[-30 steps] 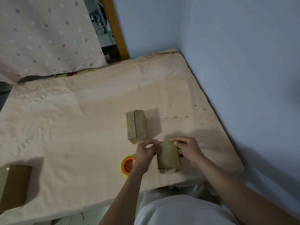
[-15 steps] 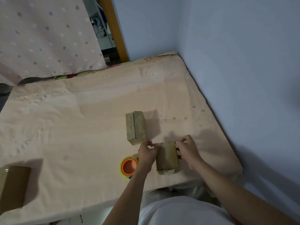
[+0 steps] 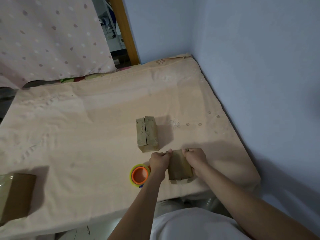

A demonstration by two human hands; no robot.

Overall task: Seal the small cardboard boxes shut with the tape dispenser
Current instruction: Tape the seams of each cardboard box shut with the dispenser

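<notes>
While both hands, left [image 3: 158,160] and right [image 3: 196,157], grip the small brown cardboard box [image 3: 180,168] between them at the bed's near edge, the orange-cored tape dispenser [image 3: 139,174] lies just beside the left wrist, nearer that hand.

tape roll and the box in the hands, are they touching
Apart. The head view shows the tape roll lying left of the left hand, whose wrist sits between it and the held box.
</notes>
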